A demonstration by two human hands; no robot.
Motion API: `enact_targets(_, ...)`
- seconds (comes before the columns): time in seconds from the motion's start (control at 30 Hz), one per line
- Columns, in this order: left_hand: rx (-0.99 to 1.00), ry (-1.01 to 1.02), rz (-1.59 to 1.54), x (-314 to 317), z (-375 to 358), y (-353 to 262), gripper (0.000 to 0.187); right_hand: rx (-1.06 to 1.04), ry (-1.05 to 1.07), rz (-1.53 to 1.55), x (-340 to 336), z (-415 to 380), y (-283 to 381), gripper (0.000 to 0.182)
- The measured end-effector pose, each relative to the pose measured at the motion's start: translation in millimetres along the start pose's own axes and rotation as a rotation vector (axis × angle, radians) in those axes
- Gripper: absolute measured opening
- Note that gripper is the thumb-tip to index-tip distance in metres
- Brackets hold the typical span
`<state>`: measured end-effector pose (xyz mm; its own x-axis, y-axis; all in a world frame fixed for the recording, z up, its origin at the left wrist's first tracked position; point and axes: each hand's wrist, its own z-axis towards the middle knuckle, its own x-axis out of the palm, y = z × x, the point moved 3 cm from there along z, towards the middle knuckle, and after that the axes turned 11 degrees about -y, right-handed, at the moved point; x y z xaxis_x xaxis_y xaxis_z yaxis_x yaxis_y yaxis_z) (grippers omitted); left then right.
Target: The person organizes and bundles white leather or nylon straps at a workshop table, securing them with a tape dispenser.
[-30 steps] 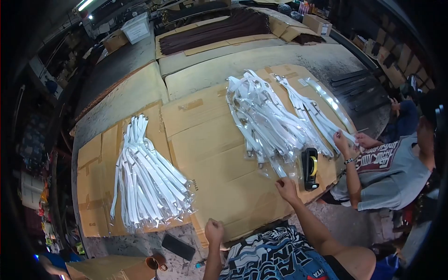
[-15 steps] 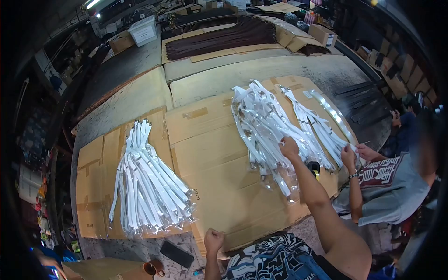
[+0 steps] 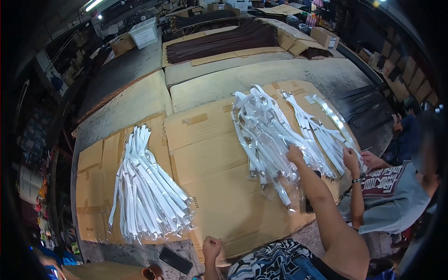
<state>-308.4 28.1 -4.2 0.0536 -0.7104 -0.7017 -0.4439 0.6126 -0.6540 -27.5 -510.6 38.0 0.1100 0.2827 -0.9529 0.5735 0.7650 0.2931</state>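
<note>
My right hand (image 3: 294,153) reaches into the right-hand pile of white straps (image 3: 266,126), which look like belts in clear plastic sleeves. Its fingers are closed on a strap at the pile's right side. My left hand (image 3: 212,247) is curled shut at the front edge of the cardboard sheet (image 3: 219,186), with nothing visible in it. To the left lies a second, fanned bundle of sleeved white straps (image 3: 144,186), gathered at its far end. A smaller group of white straps (image 3: 317,130) lies right of the pile, near a co-worker's hands (image 3: 357,159).
A co-worker in a grey shirt (image 3: 392,210) stands close on my right. A dark phone (image 3: 176,260) lies near the front edge, beside a cardboard box (image 3: 107,270). Dark straps (image 3: 224,42) cover the far table; more dark strips (image 3: 364,102) lie at right.
My right hand has shifted slightly right and down in the view, still at the pile. My left hand stays near the front edge. The whole view has dipped slightly.
</note>
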Motion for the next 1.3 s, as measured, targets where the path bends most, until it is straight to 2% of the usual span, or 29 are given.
enact_targets(0.13,0.008,0.012,0.034,1.6,4.7,0.0,0.030,-0.126,0.185,0.024,2.3,8.3,-4.2,0.035)
enact_targets(0.23,0.094,0.011,0.141,-4.5,4.4,-22.5,0.028,-0.015,-0.087,0.104,-20.6,17.1,-15.4,0.032)
enact_targets(0.3,0.133,-0.083,0.122,5.8,11.0,-52.4,0.027,0.024,-0.293,0.074,-35.7,20.0,-35.0,0.029)
enact_targets(0.33,0.153,-0.130,0.113,13.2,15.4,-73.8,0.027,0.049,-0.284,0.001,-35.2,24.5,-51.8,0.030)
enact_targets(0.4,0.148,0.022,-0.058,44.0,25.2,-130.6,0.030,0.092,-0.257,-0.151,-31.4,31.8,-82.5,0.031)
enact_targets(0.47,0.225,0.209,-0.221,86.7,31.1,-203.1,0.030,0.150,-0.152,-0.131,-38.2,24.3,-97.5,0.035)
enact_targets(0.5,0.321,0.236,-0.214,99.0,29.3,-250.1,0.028,0.185,-0.094,-0.099,-40.3,22.9,-101.3,0.037)
enact_targets(0.53,0.397,0.278,-0.233,141.9,39.2,-266.0,0.028,0.215,-0.037,-0.062,-38.4,24.8,-102.4,0.040)
enact_targets(0.63,0.498,0.293,-0.307,200.7,55.9,-358.0,0.036,0.125,-0.048,-0.026,-20.6,32.4,-117.0,0.049)
enact_targets(0.7,0.436,0.325,-0.327,235.2,71.3,-401.2,0.048,0.082,-0.037,0.043,-24.2,30.8,-115.4,0.053)
enact_targets(0.8,0.299,0.178,-0.125,289.2,94.5,-429.1,0.068,0.051,-0.033,0.099,-46.0,22.5,-101.3,0.056)
enact_targets(0.83,0.257,0.195,-0.064,293.3,96.7,-437.3,0.078,0.018,-0.035,0.121,-47.1,22.2,-102.0,0.057)
enact_targets(0.93,0.325,0.118,0.182,302.9,98.5,-444.6,0.076,-0.055,-0.012,0.231,-56.7,17.8,-102.5,0.059)
enact_targets(0.97,0.370,0.097,0.223,313.3,102.3,-439.0,0.064,-0.088,-0.004,0.244,-63.5,15.0,-101.3,0.058)
enact_targets(1.0,0.347,0.149,0.225,314.9,106.1,-437.3,0.060,-0.120,0.000,0.256,-66.7,16.4,-102.5,0.058)
enact_targets(1.13,0.253,0.311,0.160,313.2,109.7,-435.7,0.049,-0.216,0.390,0.263,-85.3,16.9,-102.4,0.044)
enact_targets(1.17,0.222,0.330,0.124,305.5,111.8,-435.9,0.048,-0.407,0.187,0.207,-59.4,20.8,-128.0,0.037)
enact_targets(1.27,0.188,0.376,0.020,268.0,107.8,-450.2,0.043,-0.286,0.309,0.311,-83.8,19.0,-104.8,0.032)
enact_targets(1.3,0.188,0.385,-0.015,256.8,109.0,-455.3,0.042,-0.342,0.252,0.318,-104.6,16.9,-82.9,0.030)
